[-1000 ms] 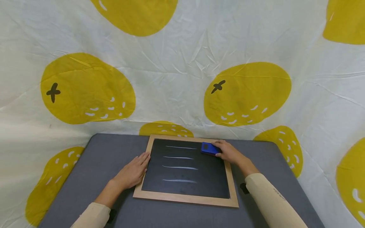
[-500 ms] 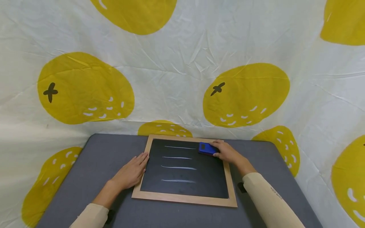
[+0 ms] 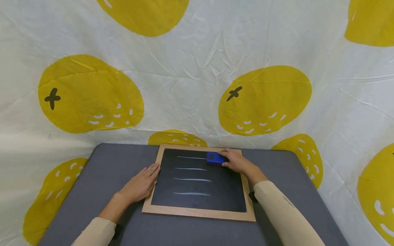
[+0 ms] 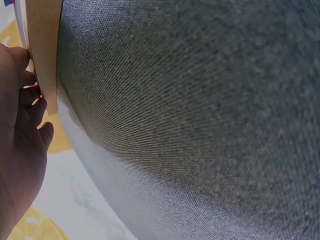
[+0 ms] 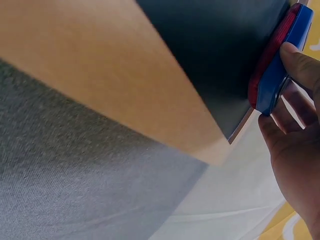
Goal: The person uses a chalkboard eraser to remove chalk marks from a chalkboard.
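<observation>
Right hand [image 3: 238, 162] pinches blue eraser [image 3: 214, 158] on chalkboard [image 3: 227, 186], at right end of top chalk line [image 3: 191, 157]; left hand [image 3: 140, 184], fingers extended, rests on left side of wooden frame [image 3: 148, 204].

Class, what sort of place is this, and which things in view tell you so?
Probably a makeshift indoor work corner: yellow fruit-patterned fabric hangs close behind a grey fabric-topped table, where a wood-framed blackboard lies. The wider room is hidden.
</observation>
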{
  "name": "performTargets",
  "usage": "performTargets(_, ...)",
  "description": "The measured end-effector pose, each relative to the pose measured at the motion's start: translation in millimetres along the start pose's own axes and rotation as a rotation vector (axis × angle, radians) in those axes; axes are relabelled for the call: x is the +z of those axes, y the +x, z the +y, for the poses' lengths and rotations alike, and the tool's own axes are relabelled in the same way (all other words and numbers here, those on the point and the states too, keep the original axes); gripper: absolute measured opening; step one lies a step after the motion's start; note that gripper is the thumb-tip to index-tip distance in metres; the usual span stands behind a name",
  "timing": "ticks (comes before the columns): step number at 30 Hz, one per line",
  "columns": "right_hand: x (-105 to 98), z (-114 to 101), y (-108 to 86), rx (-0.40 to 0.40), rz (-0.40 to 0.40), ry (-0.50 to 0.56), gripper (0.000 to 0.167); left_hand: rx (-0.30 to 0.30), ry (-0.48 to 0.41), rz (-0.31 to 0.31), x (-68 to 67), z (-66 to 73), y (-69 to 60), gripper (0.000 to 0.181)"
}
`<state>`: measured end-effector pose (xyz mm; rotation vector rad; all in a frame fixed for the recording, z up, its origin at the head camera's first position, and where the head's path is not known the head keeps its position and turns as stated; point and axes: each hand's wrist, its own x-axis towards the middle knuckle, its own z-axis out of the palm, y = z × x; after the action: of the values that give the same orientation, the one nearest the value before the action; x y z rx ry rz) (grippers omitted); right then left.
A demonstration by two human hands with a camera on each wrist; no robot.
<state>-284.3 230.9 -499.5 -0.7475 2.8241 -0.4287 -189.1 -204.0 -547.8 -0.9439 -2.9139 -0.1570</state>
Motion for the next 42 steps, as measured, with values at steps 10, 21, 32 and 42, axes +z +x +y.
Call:
performTargets(10,1,-21,13.0,-0.008,-0.007,0.02,0.053,-0.014,-0.016,-0.013,-0.7,-0.3,-0.8,0.057)
performTargets(21,13,-49,37.4,-0.015,-0.028,0.029,0.056,-0.012,-0.022,0.001,3.0,-0.7,-3.1,0.057)
performTargets(32,25,-87,70.1,-0.058,-0.033,-0.014,0.057,-0.017,-0.029,-0.008,3.2,-1.2,-1.9,0.057)
performTargets(42,29,-112,88.6,-0.03,-0.054,-0.052,0.059,0.001,-0.017,0.013,4.2,-2.8,-0.2,0.057)
